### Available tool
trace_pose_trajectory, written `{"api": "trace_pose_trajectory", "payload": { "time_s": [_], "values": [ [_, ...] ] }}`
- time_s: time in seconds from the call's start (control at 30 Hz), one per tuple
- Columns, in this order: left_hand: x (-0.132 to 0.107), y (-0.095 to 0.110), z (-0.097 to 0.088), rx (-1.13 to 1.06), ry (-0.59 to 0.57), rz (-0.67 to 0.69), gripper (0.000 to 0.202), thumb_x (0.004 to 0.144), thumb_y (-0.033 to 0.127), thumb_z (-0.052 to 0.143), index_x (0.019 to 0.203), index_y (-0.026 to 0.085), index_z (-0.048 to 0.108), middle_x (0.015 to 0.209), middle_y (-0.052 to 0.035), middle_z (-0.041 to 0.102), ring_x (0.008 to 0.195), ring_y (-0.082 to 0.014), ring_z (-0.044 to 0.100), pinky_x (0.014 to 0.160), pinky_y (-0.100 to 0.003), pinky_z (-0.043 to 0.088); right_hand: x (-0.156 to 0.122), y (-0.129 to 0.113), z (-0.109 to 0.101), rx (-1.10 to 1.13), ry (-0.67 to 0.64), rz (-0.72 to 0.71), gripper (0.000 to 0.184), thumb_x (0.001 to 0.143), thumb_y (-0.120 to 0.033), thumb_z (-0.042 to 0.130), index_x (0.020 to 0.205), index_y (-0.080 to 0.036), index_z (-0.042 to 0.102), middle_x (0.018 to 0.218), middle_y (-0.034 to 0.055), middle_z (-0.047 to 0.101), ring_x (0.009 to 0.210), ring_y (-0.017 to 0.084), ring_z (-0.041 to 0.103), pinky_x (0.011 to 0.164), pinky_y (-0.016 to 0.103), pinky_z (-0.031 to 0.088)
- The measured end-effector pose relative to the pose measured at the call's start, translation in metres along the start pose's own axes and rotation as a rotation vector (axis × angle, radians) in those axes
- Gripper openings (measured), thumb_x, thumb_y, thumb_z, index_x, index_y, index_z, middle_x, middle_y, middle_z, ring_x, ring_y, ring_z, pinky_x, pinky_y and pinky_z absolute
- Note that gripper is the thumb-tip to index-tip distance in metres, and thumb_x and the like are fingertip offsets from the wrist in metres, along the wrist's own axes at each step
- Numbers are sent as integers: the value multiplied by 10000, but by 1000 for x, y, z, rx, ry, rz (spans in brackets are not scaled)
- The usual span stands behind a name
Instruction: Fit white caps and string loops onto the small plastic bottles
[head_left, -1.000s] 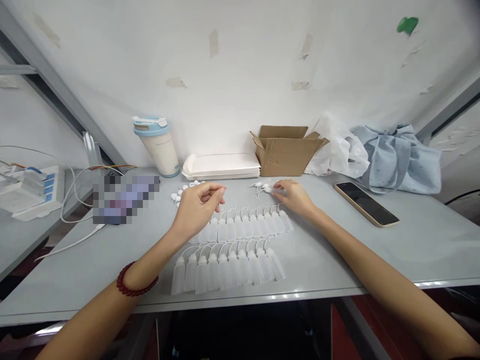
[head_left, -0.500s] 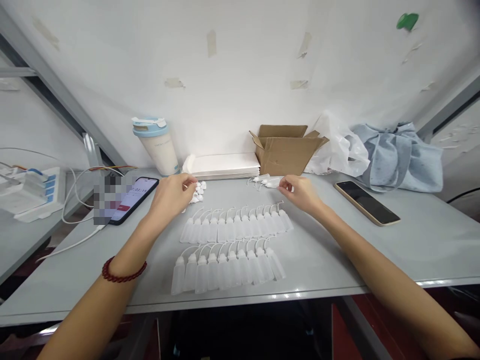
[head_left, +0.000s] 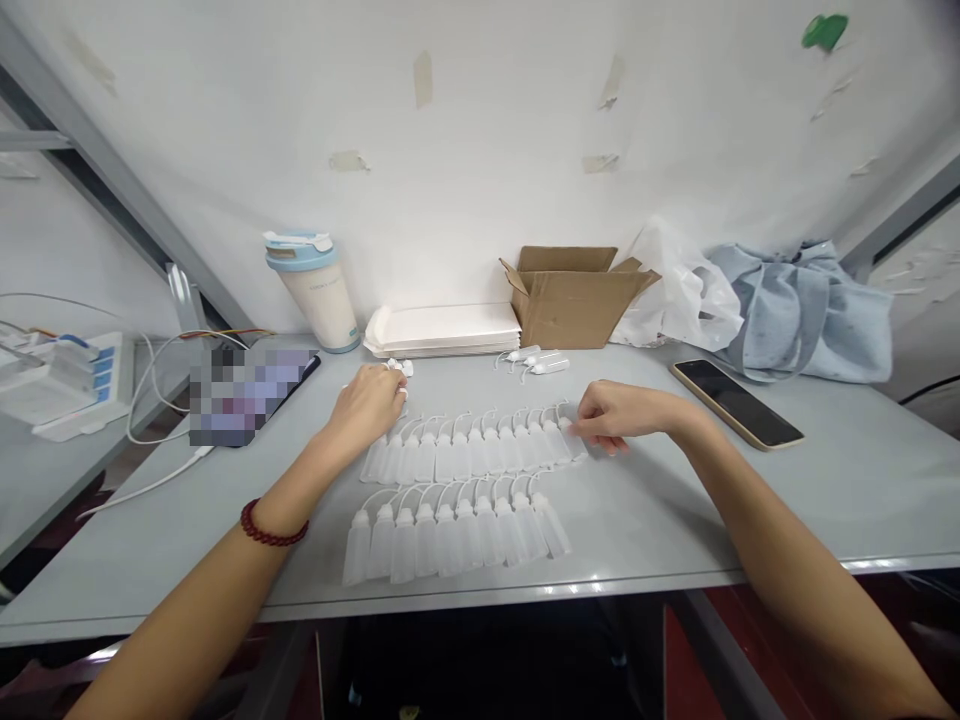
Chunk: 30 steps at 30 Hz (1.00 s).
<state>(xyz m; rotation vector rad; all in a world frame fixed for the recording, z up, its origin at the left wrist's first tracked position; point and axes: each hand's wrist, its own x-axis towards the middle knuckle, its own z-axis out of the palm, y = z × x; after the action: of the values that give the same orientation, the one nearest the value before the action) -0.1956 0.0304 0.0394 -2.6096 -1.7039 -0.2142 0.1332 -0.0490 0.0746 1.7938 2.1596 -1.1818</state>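
Two rows of small translucent squeeze bottles with white necks and thin cap straps lie on the grey table: a back row (head_left: 465, 457) and a front row (head_left: 455, 540). My right hand (head_left: 626, 412) is at the right end of the back row, its thumb and finger closed at the neck of the end bottle (head_left: 573, 445). My left hand (head_left: 367, 408), with curled fingers, rests over a small pile of white caps (head_left: 403, 367) beyond the back row's left end. Its fingertips are mostly hidden. A few loose bottles (head_left: 550, 364) lie before the cardboard box.
Along the wall stand a cup (head_left: 319, 300), a stack of white sleeves (head_left: 446, 330), an open cardboard box (head_left: 570, 308), a plastic bag (head_left: 679, 300) and a blue cloth bag (head_left: 810, 310). One phone (head_left: 739, 405) lies right, another phone (head_left: 255, 395) left by a power strip (head_left: 112, 375).
My right hand has come away from the loose bottles at the back, down to the end of the back row. My left hand has shifted slightly right and nearer, over the caps.
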Motion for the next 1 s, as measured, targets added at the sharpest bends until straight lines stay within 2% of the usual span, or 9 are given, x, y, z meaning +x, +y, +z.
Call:
{"api": "trace_pose_trajectory", "payload": {
  "time_s": [0.1, 0.27, 0.47, 0.53, 0.63, 0.73, 0.8, 0.9, 1.0],
  "values": [
    [1, 0, 2, -4, -10, 6, 282, 827, 208, 418, 902, 140, 681, 925, -146, 679, 955, -327, 594, 746, -398, 478, 2, -1, 2, -11, -62, 63, 343, 781, -407, 496, 557, -153, 549, 531, 48, 632, 438, 124, 549, 448, 233, 350],
    [1, -1, 3, -24, 0, 3, 269, 805, 209, 436, 883, 139, 685, 901, -144, 682, 939, -322, 598, 728, -383, 476, 6, -2, 4, -22, -94, 104, 348, 772, -412, 485, 542, -153, 528, 547, 63, 643, 432, 122, 553, 413, 222, 324],
    [-2, 7, -3, -80, 54, -18, 252, 816, 221, 445, 898, 131, 666, 951, -126, 686, 977, -312, 580, 763, -388, 469, 6, 4, -1, -5, -32, 96, 287, 754, -374, 517, 568, -156, 530, 562, 60, 655, 475, 143, 598, 414, 220, 343],
    [-4, 13, -8, -151, 89, -16, 249, 829, 244, 453, 913, 128, 657, 971, -115, 683, 972, -290, 582, 785, -379, 465, 5, 5, -3, 38, 51, 65, 268, 751, -381, 545, 600, -159, 533, 588, 57, 661, 512, 157, 623, 420, 220, 353],
    [-9, 26, -17, -389, 93, 0, 244, 836, 333, 504, 875, 149, 658, 900, -76, 687, 837, -236, 607, 760, -352, 467, 5, 0, -1, 122, 264, -50, 279, 759, -415, 572, 635, -168, 534, 605, 38, 651, 539, 156, 628, 442, 223, 369],
    [-18, 42, -24, -666, 8, 10, 283, 825, 424, 549, 876, 168, 658, 848, -46, 676, 691, -179, 594, 654, -308, 472, 8, -11, 10, 241, 492, -191, 292, 769, -455, 589, 680, -186, 519, 583, 1, 608, 546, 146, 615, 461, 223, 385],
    [-25, 53, -26, -835, -58, 45, 289, 819, 441, 573, 887, 171, 650, 862, -40, 669, 692, -163, 598, 623, -282, 476, 11, -19, 22, 273, 621, -270, 293, 765, -454, 610, 699, -195, 491, 570, -17, 576, 520, 133, 591, 467, 222, 388],
    [-34, 66, -27, -1038, -128, 115, 261, 814, 421, 605, 889, 173, 638, 879, -36, 656, 739, -153, 610, 614, -254, 493, 17, -29, 40, 123, 820, -395, 292, 760, -419, 633, 696, -202, 447, 547, -32, 531, 468, 109, 516, 463, 222, 378],
    [-40, 74, -28, -1167, -131, 133, 228, 807, 380, 629, 892, 169, 633, 845, -31, 646, 736, -145, 612, 594, -243, 510, 22, -34, 56, -67, 941, -500, 263, 801, -386, 596, 711, -204, 429, 563, -25, 529, 469, 101, 486, 459, 213, 372]
  ]
}}
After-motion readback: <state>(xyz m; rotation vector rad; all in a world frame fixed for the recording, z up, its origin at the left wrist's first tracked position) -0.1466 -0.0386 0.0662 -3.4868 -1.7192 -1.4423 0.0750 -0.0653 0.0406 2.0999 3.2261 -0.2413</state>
